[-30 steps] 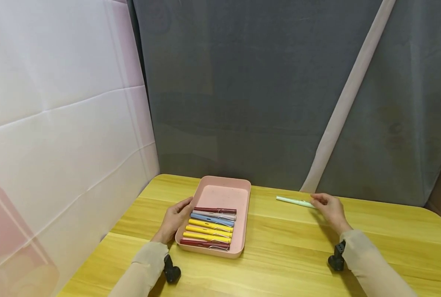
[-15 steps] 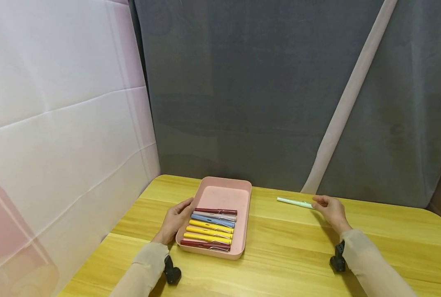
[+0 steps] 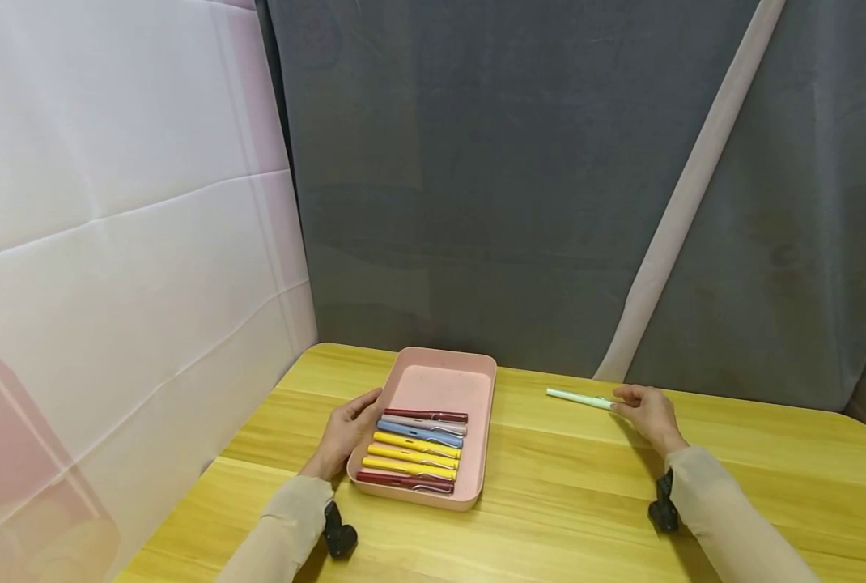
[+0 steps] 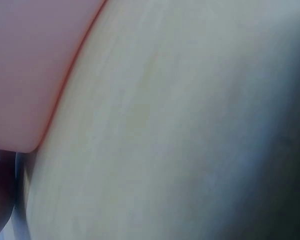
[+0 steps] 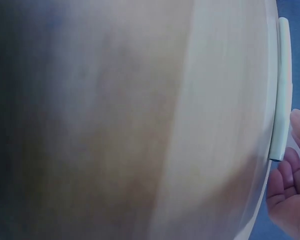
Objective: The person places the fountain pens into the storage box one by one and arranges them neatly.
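In the head view a pink tray lies on the wooden table, with my left hand gripping its left side. Pens lie side by side in its near half: two dark red ones, among them the nearest pen, a pale pinkish pen, a blue pen and three yellow ones such as the middle yellow pen. To the right, my right hand pinches the right end of a mint green pen. In the right wrist view, fingertips meet that pen near its lower end.
The wooden table runs back to a grey curtain with a pale diagonal strip. A white and pink cloth hangs along the left. Black wrist cameras sit at both cuffs.
My right fingers cover slightly more of the mint green pen's end than before. The left hand stays on the tray; the whole head view has shifted a little.
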Demonstrator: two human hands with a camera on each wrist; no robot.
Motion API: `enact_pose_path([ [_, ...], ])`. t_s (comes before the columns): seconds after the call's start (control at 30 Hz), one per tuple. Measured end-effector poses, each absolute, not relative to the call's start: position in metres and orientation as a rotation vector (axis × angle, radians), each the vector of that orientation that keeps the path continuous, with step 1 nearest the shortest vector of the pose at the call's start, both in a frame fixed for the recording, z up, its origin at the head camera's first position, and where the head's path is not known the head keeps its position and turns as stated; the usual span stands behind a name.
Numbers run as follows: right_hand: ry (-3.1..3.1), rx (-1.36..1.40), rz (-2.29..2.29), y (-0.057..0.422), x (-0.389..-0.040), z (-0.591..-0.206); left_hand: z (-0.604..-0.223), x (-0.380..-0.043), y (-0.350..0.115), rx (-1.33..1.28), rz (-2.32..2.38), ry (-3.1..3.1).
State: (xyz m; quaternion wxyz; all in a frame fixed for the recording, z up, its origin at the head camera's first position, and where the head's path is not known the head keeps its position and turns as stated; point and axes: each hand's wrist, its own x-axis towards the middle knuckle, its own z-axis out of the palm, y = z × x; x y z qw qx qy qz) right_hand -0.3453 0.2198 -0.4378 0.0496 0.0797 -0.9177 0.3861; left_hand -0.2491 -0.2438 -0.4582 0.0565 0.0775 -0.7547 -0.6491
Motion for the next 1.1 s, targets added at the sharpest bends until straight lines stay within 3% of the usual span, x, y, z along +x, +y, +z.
enact_pose_path([
  [1.1,-2.817,0.272,1.170,0.214,-0.358,-0.446,-0.460,-0.248,-0.246,0.187,-1.936,-2.303],
])
